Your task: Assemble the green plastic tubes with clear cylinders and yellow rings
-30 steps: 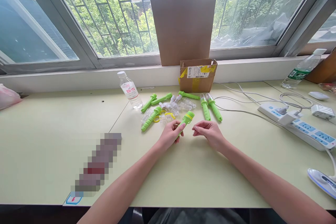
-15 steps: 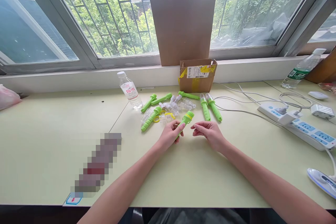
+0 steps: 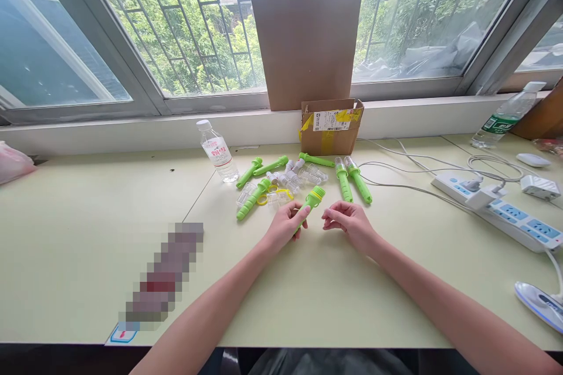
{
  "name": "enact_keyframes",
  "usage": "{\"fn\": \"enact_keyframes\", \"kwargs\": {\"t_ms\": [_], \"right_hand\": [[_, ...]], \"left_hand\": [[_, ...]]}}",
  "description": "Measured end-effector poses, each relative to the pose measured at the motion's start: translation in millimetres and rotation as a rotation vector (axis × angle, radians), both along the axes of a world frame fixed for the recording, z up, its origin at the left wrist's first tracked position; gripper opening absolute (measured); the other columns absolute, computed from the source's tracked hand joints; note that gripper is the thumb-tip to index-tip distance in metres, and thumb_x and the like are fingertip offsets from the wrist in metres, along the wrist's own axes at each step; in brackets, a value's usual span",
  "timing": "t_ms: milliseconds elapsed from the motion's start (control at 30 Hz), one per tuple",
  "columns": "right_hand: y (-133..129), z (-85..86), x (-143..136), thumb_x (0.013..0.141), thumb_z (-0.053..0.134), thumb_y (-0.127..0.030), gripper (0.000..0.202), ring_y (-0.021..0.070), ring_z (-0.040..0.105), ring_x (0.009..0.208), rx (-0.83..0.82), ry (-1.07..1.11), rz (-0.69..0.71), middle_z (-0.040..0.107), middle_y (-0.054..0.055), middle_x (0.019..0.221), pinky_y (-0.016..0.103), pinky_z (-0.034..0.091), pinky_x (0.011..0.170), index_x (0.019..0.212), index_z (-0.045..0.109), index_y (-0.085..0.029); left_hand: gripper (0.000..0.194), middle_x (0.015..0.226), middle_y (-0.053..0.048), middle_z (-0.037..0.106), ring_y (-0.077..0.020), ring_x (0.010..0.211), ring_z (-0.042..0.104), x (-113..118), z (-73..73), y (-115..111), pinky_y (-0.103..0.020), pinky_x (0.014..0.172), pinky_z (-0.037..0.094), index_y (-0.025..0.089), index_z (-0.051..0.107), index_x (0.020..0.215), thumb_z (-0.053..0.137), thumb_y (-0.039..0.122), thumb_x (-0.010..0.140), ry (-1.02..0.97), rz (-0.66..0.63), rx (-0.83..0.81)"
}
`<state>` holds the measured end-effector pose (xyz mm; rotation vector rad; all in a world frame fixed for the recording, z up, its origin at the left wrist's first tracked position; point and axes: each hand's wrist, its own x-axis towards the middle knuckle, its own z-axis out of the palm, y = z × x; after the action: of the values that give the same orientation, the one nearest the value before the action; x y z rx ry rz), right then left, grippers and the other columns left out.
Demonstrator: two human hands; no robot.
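Note:
My left hand (image 3: 288, 222) is closed around a green plastic spike (image 3: 315, 195) with a ribbed, threaded top and a yellow ring below it. The spike tilts up to the right, its lower end hidden by my fingers. Just right of that top, my right hand (image 3: 347, 224) is closed in a pinch, apart from the spike; whatever its fingertips hold, if anything, is too small to make out. Beyond my hands lie more green spikes (image 3: 252, 200), clear plastic caps (image 3: 313, 174) and yellow rings (image 3: 262, 200). Two spikes with clear caps fitted (image 3: 343, 180) rest side by side at the right.
A cardboard box (image 3: 329, 135) stands at the back by the window. One water bottle (image 3: 219, 151) is at the back left, another (image 3: 505, 117) at the far right. A power strip (image 3: 505, 214) with cables lies on the right of the table (image 3: 334, 299).
My right hand has shifted very slightly, its fingers drawn a little closer together. My left hand and the spike in it stay in place.

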<state>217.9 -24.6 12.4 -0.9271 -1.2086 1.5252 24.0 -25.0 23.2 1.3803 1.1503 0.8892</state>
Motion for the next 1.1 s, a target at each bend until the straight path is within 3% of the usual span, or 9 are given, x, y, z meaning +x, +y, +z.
{"fn": "enact_keyframes", "kwargs": {"t_ms": [267, 433, 733, 867, 967, 1100], "right_hand": [[0.4, -1.5, -2.7, 0.083, 0.059, -0.047, 0.039, 0.0101, 0.052, 0.047, 0.028, -0.079, -0.011, 0.056, -0.003, 0.053, 0.028, 0.050, 0.054, 0.059, 0.048, -0.019], [2.5, -7.8, -3.2, 0.082, 0.060, -0.048, 0.042, 0.0103, 0.053, 0.046, 0.105, -0.170, -0.021, 0.056, -0.003, 0.051, 0.026, 0.047, 0.053, 0.057, 0.043, -0.019], [12.5, -6.7, -10.5, 0.086, 0.051, -0.048, 0.030, 0.0129, 0.057, 0.057, 0.054, -0.231, 0.032, 0.058, -0.003, 0.067, 0.025, 0.049, 0.046, 0.077, 0.040, -0.022], [18.3, -7.7, -14.4, 0.087, 0.045, -0.044, 0.024, 0.0135, 0.056, 0.053, 0.081, -0.369, 0.027, 0.053, -0.004, 0.072, 0.023, 0.044, 0.037, 0.101, 0.042, -0.024], [22.4, -10.2, -16.7, 0.088, 0.044, -0.037, 0.030, 0.0114, 0.055, 0.050, 0.183, -0.494, 0.016, 0.054, -0.002, 0.083, 0.023, 0.043, 0.038, 0.115, 0.040, -0.026], [35.0, -14.6, -22.3, 0.087, 0.042, -0.024, 0.031, 0.0087, 0.050, 0.049, 0.429, -0.742, -0.040, 0.060, 0.002, 0.096, 0.028, 0.046, 0.055, 0.117, 0.043, -0.023]], "left_hand": [[0.038, 0.065, 0.002, 0.056, -0.0066, 0.039, 0.045, 0.6, -1.9, 0.6, -0.017, 0.034, 0.033, 0.018, 0.052, 0.086, 0.055, 0.056, 0.081, -0.005, 0.002, -0.004], [0.038, 0.064, 0.002, 0.056, -0.0063, 0.038, 0.044, 2.0, -1.7, -0.6, -0.018, 0.034, 0.033, 0.018, 0.053, 0.087, 0.054, 0.056, 0.082, -0.003, 0.010, 0.013], [0.038, 0.064, 0.003, 0.055, -0.0058, 0.036, 0.043, 5.5, -5.2, -1.3, -0.018, 0.032, 0.031, 0.018, 0.053, 0.087, 0.054, 0.055, 0.083, -0.031, 0.107, 0.039], [0.038, 0.065, 0.003, 0.055, -0.0057, 0.035, 0.044, 6.4, -7.7, -1.2, -0.018, 0.032, 0.032, 0.018, 0.053, 0.087, 0.052, 0.055, 0.083, -0.056, 0.149, 0.062], [0.037, 0.066, 0.002, 0.055, -0.0060, 0.035, 0.044, 7.0, -7.2, -2.1, -0.019, 0.032, 0.033, 0.018, 0.053, 0.088, 0.052, 0.055, 0.084, -0.061, 0.171, 0.073], [0.037, 0.066, 0.002, 0.055, -0.0065, 0.036, 0.045, 7.5, -5.6, -3.1, -0.019, 0.033, 0.034, 0.018, 0.053, 0.088, 0.053, 0.054, 0.084, -0.065, 0.179, 0.087]]}}
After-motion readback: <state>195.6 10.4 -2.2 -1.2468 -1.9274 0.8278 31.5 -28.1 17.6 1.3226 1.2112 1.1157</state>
